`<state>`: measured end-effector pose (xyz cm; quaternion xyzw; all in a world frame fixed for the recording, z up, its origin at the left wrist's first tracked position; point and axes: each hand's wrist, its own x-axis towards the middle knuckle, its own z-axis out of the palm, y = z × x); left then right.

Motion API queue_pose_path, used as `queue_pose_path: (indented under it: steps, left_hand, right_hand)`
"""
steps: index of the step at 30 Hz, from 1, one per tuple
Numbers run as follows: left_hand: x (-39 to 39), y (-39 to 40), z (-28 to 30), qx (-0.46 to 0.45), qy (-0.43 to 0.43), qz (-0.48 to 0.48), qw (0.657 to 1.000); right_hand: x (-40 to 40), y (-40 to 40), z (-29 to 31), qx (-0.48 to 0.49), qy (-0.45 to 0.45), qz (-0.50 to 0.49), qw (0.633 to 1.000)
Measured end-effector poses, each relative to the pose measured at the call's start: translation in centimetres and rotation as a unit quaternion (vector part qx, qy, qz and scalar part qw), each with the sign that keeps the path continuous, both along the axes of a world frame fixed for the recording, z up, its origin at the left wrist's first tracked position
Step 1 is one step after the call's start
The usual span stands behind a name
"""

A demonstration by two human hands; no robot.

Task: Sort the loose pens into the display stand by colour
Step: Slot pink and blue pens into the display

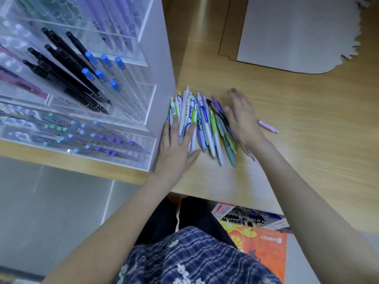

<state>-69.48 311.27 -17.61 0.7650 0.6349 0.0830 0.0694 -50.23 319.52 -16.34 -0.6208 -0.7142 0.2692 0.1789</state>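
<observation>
Left hand [178, 143] flat, fingers straight and spread, pressing on the near left part of the pile of loose pens [202, 125]. Right hand [242, 115] open too, fingers extended and a little blurred, set against the pile's right edge, palm turned toward the pens. Nothing gripped or pinched by either hand; the two held apart with the pile between them.

Pile lying on the wooden desk [297, 111], just beside the white side wall of the display stand [160, 58], leftmost pens touching or nearly touching that wall. Mostly white barrels with blue, green and purple trim, fanned out with tips toward the desk's near edge. One lilac pen [268, 126] lying alone just right of the right hand, separate from the pile.

Stand of clear acrylic compartments left of the pile: black pens [67, 68] in one, clear pens with blue caps [106, 72] beside them, purple ones above and at far left, teal and blue-tipped ones in the lower tiers.

Pale board [297, 31] with a rounded corner at the desk's far right. Below the desk edge, an orange printed box [264, 240] and more packaged pens [246, 218]. Blue checked garment [194, 257] at the bottom.
</observation>
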Motion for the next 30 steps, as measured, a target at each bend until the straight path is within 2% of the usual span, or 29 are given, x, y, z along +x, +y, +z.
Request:
queue_pose_path:
  steps: [2, 3, 5, 8, 12, 16, 20, 24, 26, 30]
  left_hand:
    - [0.6, -0.3, 0.9, 0.007, -0.012, 0.033, 0.999]
    - [1.0, -0.4, 1.3, 0.008, -0.029, 0.05, 0.998]
    - [2.0, -0.1, 2.1, 0.002, -0.068, 0.091, 0.993]
    - [3.8, 0.6, 3.5, -0.016, -0.083, 0.139, 0.987]
    - [6.0, 1.3, 3.8, -0.073, -0.086, 0.177, 0.978]
    - [6.7, 1.2, 3.2, -0.106, -0.04, 0.171, 0.979]
    - [6.0, 1.1, 2.8, -0.097, -0.033, 0.156, 0.982]
    - [5.5, 1.3, 2.7, -0.095, -0.028, 0.124, 0.987]
    - [5.5, 1.3, 2.9, -0.1, -0.052, 0.112, 0.987]
    - [5.9, 1.6, 3.3, -0.108, -0.055, 0.102, 0.987]
  right_hand:
    - [2.3, -1.0, 0.6, -0.049, -0.056, -0.095, 0.993]
    - [3.2, -1.5, 0.8, -0.08, -0.082, -0.11, 0.987]
    - [3.9, -2.0, 0.8, -0.095, -0.11, -0.082, 0.986]
    - [2.9, -2.0, 1.2, -0.101, -0.099, -0.044, 0.989]
    - [0.9, -1.9, 1.9, -0.125, -0.111, -0.061, 0.984]
    - [-0.9, -1.0, 2.5, -0.18, -0.11, -0.083, 0.974]
    - [-0.9, -0.6, 2.8, -0.184, -0.121, -0.114, 0.969]
    - [0.2, -0.4, 3.4, -0.212, -0.152, -0.081, 0.962]
    - [0.6, -0.3, 3.6, -0.225, -0.111, -0.083, 0.964]
    - [3.2, -0.6, 4.0, -0.236, 0.074, -0.151, 0.957]
